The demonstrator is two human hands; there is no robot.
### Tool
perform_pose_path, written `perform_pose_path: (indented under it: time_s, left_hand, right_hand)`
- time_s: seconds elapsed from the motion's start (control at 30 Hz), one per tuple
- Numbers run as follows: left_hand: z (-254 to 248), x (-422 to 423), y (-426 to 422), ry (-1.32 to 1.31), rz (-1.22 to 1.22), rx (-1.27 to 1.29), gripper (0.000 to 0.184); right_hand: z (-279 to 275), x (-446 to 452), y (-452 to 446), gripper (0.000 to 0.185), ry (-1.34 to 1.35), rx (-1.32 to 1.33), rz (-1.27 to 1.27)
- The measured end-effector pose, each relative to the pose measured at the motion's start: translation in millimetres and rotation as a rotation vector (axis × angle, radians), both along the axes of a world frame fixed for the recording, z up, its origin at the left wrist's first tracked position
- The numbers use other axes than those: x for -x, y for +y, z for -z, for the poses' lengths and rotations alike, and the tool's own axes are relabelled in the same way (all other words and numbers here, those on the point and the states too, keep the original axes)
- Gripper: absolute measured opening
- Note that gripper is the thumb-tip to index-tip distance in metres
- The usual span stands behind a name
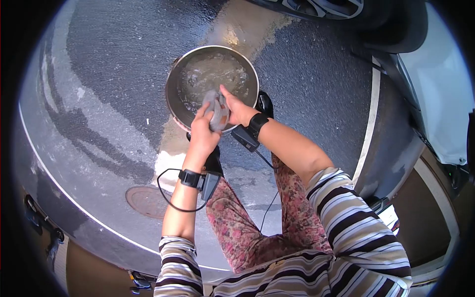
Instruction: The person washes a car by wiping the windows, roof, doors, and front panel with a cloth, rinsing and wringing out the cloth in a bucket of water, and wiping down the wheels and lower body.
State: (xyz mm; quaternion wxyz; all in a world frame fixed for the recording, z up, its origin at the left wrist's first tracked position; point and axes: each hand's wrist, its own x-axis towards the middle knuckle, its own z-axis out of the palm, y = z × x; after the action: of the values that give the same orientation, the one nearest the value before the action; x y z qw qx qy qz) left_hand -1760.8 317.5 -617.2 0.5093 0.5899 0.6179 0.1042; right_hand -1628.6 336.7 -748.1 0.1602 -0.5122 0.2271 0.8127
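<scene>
A round metal basin (171, 94) holds murky, rippling water and stands on the pavement before my feet. Above its near rim, a wet grey cloth (215, 110) is bunched between my two hands. My left hand (203, 131) has its fingers wrapped round the cloth's left side. On the right side, my right hand (236, 108) grips the same cloth, with one finger reaching along its top. Both wrists carry black straps with small boxes and cables.
A vehicle wheel (321, 7) is at the top, with a pale car body (438, 94) to the right. A round manhole cover (146, 201) lies at the lower left. White lines cross the wet asphalt.
</scene>
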Motion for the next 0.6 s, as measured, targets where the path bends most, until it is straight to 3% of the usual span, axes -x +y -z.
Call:
perform_pose_path:
  time_s: [0.1,0.23,0.33,0.43,0.47,0.5,0.53,0.6]
  left_hand:
    - [-55.8,14.7,0.7,-0.285,-0.185,0.211,0.056]
    - [-85.8,46.6,-4.1,-0.592,-0.349,0.642,0.055]
    - [-97.6,68.4,2.6,-0.790,-0.478,0.747,0.051]
    - [-117.6,72.7,2.7,-0.814,-0.686,0.789,0.042]
    - [-123.0,71.0,6.2,-0.810,-0.759,0.807,0.041]
    - [-125.3,70.0,2.8,-0.907,-0.703,0.797,0.045]
    - [-134.9,67.8,3.6,-0.988,-0.587,0.812,0.063]
    - [-165.5,62.1,1.9,-1.169,-0.546,0.717,0.070]
  right_hand:
    - [-39.1,-17.5,9.5,0.062,0.069,0.069,-0.048]
    - [-104.8,-21.4,8.5,0.065,0.060,-0.154,-0.285]
    - [-145.6,-23.8,-6.2,0.085,0.289,-0.283,-0.147]
    - [-186.2,-33.3,-11.4,0.082,0.551,-0.190,-0.222]
    - [-201.5,-33.7,-11.7,0.070,0.609,-0.194,-0.208]
    - [-219.7,-31.5,-11.6,0.063,0.637,-0.253,-0.217]
    - [-236.5,-29.1,-13.0,0.058,0.664,-0.312,-0.228]
    - [-269.5,-23.8,-13.6,0.053,0.661,-0.332,-0.270]
